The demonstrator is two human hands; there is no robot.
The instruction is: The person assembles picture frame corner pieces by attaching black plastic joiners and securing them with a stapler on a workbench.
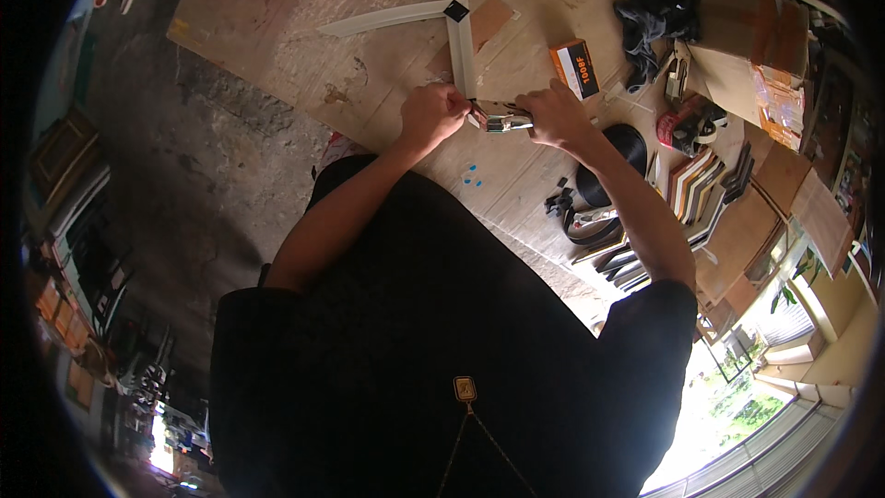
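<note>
Two pale moulding strips lie on the worktable, meeting at a corner under a small black square. My left hand is closed, its fingertips pinched at the near end of the shorter strip, where a small dark piece shows. My right hand is wrapped round the handle of a silver hand tool that looks like a staple gun. The tool's nose points left and reaches the strip end by my left fingertips. The exact contact there is hidden. Brown card lies partly under the strips.
An orange and black box stands beyond my right hand. Dark cloth and a cardboard box are at the far right. A black roll and moulding samples lie right. Small blue bits lie near the table's front edge.
</note>
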